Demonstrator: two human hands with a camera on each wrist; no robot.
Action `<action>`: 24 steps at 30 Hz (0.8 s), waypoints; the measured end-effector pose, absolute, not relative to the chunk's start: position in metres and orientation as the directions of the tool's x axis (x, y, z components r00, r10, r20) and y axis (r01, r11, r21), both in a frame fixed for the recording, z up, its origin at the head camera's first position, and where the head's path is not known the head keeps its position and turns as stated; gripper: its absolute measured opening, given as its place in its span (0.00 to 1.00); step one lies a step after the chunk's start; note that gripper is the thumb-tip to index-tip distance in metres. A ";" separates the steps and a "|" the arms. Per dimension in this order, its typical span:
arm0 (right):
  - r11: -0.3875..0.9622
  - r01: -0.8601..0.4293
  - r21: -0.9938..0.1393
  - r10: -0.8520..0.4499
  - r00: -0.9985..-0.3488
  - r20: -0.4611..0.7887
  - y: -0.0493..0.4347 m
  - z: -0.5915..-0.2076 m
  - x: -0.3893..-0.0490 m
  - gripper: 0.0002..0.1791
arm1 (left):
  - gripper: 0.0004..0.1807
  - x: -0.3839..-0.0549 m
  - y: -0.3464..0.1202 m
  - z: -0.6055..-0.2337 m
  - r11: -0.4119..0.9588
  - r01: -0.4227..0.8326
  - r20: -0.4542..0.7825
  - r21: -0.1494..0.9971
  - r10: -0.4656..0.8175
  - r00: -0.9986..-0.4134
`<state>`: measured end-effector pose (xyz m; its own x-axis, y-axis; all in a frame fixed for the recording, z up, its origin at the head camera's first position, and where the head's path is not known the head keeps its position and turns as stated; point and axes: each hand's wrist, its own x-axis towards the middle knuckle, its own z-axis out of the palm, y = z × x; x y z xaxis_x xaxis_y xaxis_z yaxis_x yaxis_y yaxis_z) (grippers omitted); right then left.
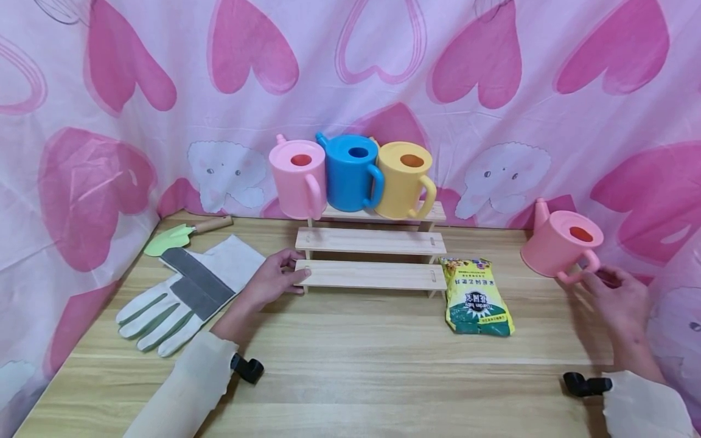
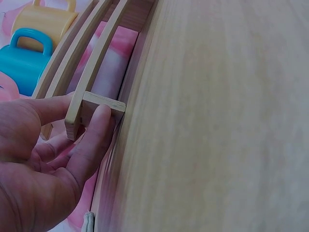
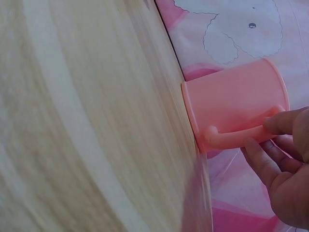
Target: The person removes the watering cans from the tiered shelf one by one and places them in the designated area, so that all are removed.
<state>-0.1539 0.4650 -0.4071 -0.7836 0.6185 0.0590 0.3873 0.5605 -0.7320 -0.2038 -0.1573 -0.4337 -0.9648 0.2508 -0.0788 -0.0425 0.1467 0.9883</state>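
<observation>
My left hand (image 1: 276, 278) grips the left end of the lowest step of a small tiered wooden stand (image 1: 372, 275); in the left wrist view the thumb and fingers (image 2: 91, 150) lie around that end. At the far right, my right hand (image 1: 619, 301) pinches the handle of a coral-pink watering can (image 1: 558, 243), which stands upright on the table. The right wrist view shows the thumb and fingers at the handle (image 3: 236, 137). On the stand's top step sit a light pink watering can (image 1: 298, 188), a blue watering can (image 1: 347, 182) and a yellow watering can (image 1: 397, 188), side by side.
A yellow and green packet (image 1: 478, 298) lies just right of the stand. On the left are a white and grey work glove (image 1: 202, 286) and a green trowel (image 1: 170, 239) with a wooden handle. A heart-patterned curtain (image 1: 350, 115) borders the wooden table (image 1: 383, 377).
</observation>
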 end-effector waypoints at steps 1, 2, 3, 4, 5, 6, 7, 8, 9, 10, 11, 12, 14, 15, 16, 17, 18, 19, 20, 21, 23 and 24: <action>0.570 0.379 -0.729 0.613 -0.787 0.070 0.465 -0.407 -0.154 0.36 | 0.19 -0.204 -0.157 -0.434 0.146 -0.042 -0.078 0.988 0.252 -0.965; 0.582 0.372 -0.723 0.605 -0.792 0.080 0.465 -0.408 -0.153 0.36 | 0.19 -0.204 -0.157 -0.434 0.149 -0.044 -0.080 0.988 0.250 -0.965; 0.594 0.362 -0.718 0.599 -0.795 0.095 0.464 -0.407 -0.153 0.36 | 0.19 -0.204 -0.157 -0.433 0.149 -0.044 -0.081 0.988 0.252 -0.964; 0.607 0.356 -0.710 0.595 -0.796 0.111 0.463 -0.407 -0.153 0.35 | 0.20 -0.204 -0.157 -0.433 0.151 -0.045 -0.083 0.988 0.251 -0.964; 0.618 0.346 -0.706 0.591 -0.797 0.127 0.461 -0.406 -0.153 0.35 | 0.20 -0.204 -0.157 -0.433 0.150 -0.046 -0.083 0.988 0.252 -0.964; 0.623 0.338 -0.705 0.590 -0.795 0.140 0.458 -0.403 -0.153 0.34 | 0.20 -0.204 -0.157 -0.433 0.150 -0.047 -0.084 0.988 0.253 -0.964; 0.632 0.330 -0.701 0.588 -0.793 0.157 0.455 -0.400 -0.153 0.35 | 0.20 -0.204 -0.157 -0.433 0.150 -0.046 -0.084 0.988 0.255 -0.963; 0.644 0.318 -0.696 0.583 -0.794 0.176 0.451 -0.397 -0.153 0.35 | 0.20 -0.204 -0.157 -0.433 0.152 -0.048 -0.086 0.987 0.253 -0.964; 0.653 0.304 -0.694 0.579 -0.791 0.198 0.446 -0.393 -0.152 0.35 | 0.20 -0.204 -0.157 -0.432 0.150 -0.047 -0.085 0.988 0.254 -0.963; 0.667 0.288 -0.688 0.571 -0.790 0.223 0.442 -0.389 -0.152 0.35 | 0.20 -0.204 -0.157 -0.432 0.150 -0.046 -0.084 0.988 0.253 -0.964; 0.678 0.270 -0.684 0.562 -0.790 0.245 0.437 -0.383 -0.152 0.35 | 0.20 -0.204 -0.156 -0.432 0.150 -0.044 -0.082 0.988 0.253 -0.964; 0.690 0.253 -0.678 0.552 -0.790 0.266 0.431 -0.378 -0.152 0.35 | 0.20 -0.205 -0.157 -0.432 0.152 -0.043 -0.081 0.987 0.253 -0.964; 0.722 0.224 -0.654 0.521 -0.798 0.302 0.420 -0.368 -0.153 0.34 | 0.20 -0.205 -0.156 -0.431 0.153 -0.040 -0.078 0.987 0.254 -0.964; 0.729 0.205 -0.653 0.507 -0.803 0.314 0.414 -0.364 -0.153 0.33 | 0.20 -0.205 -0.156 -0.431 0.151 -0.040 -0.078 0.988 0.255 -0.964; 0.733 0.179 -0.656 0.491 -0.807 0.328 0.408 -0.359 -0.153 0.31 | 0.20 -0.205 -0.156 -0.431 0.152 -0.041 -0.079 0.988 0.256 -0.964; 0.734 0.152 -0.662 0.476 -0.810 0.341 0.401 -0.356 -0.154 0.29 | 0.21 -0.204 -0.156 -0.431 0.152 -0.042 -0.080 0.988 0.257 -0.963; 0.733 0.121 -0.669 0.459 -0.815 0.355 0.395 -0.353 -0.155 0.27 | 0.21 -0.204 -0.156 -0.431 0.152 -0.043 -0.082 0.987 0.258 -0.963; 0.733 0.089 -0.674 0.440 -0.818 0.370 0.389 -0.350 -0.156 0.26 | 0.21 -0.204 -0.156 -0.431 0.152 -0.044 -0.082 0.987 0.258 -0.963; 0.733 0.056 -0.678 0.418 -0.823 0.384 0.382 -0.348 -0.157 0.24 | 0.21 -0.204 -0.156 -0.431 0.151 -0.045 -0.083 0.988 0.257 -0.963; 0.728 0.009 -0.685 0.392 -0.826 0.406 0.376 -0.347 -0.159 0.22 | 0.21 -0.204 -0.156 -0.432 0.153 -0.045 -0.083 0.987 0.256 -0.963; 0.740 -0.053 -0.671 0.333 -0.838 0.433 0.364 -0.346 -0.162 0.20 | 0.21 -0.203 -0.156 -0.432 0.154 -0.045 -0.084 0.987 0.254 -0.964; 0.749 -0.079 -0.658 0.297 -0.848 0.440 0.358 -0.345 -0.163 0.20 | 0.20 -0.203 -0.156 -0.432 0.154 -0.045 -0.083 0.987 0.254 -0.964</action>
